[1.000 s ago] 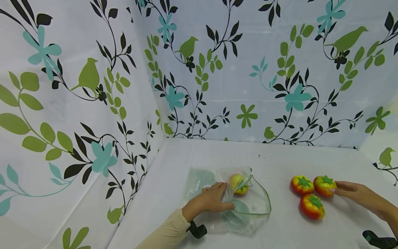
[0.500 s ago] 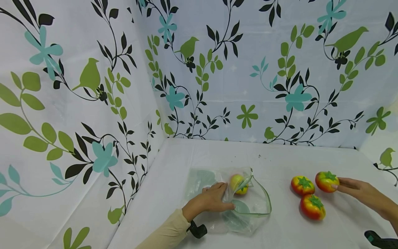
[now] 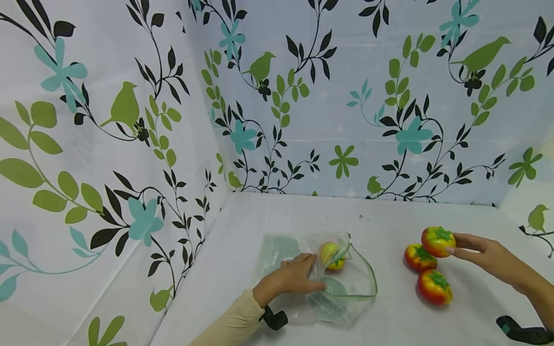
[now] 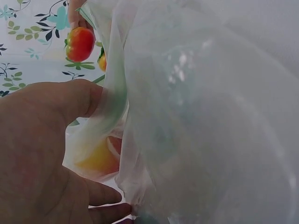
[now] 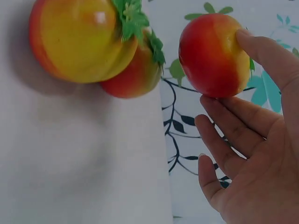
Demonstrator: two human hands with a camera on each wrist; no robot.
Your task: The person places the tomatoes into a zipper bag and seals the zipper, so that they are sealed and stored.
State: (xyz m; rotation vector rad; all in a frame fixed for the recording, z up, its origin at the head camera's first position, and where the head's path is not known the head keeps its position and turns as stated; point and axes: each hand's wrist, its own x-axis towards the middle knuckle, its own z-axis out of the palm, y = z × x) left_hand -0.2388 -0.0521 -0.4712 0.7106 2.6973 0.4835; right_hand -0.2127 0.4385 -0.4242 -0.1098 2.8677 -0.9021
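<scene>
My right hand [image 3: 489, 254] pinches a red-and-yellow toy tomato [image 3: 438, 241] between thumb and fingertips, up off the table. In the right wrist view the held tomato [image 5: 215, 55] shows against the patterned cloth, with the little finger standing free of it. Two more toy tomatoes, a rear one [image 3: 420, 259] and a front one [image 3: 434, 287], lie on the table below it. My left hand [image 3: 294, 278] grips the clear zip bag [image 3: 337, 312] near its mouth, which gapes to the right. Inside the bag lies a yellowish tomato [image 3: 330, 254], seen through the film.
The white table [image 3: 389, 221] meets a wall cloth [image 3: 346, 96] printed with leaves and birds at the back. Another printed cloth [image 3: 125, 168] stands along the left side. The bag's green zip edge [image 3: 371, 274] points towards the loose tomatoes.
My right hand has lifted the tomato off the table, first slightly right, then up and left over the rear tomato. My left hand and the bag have stayed in place.
</scene>
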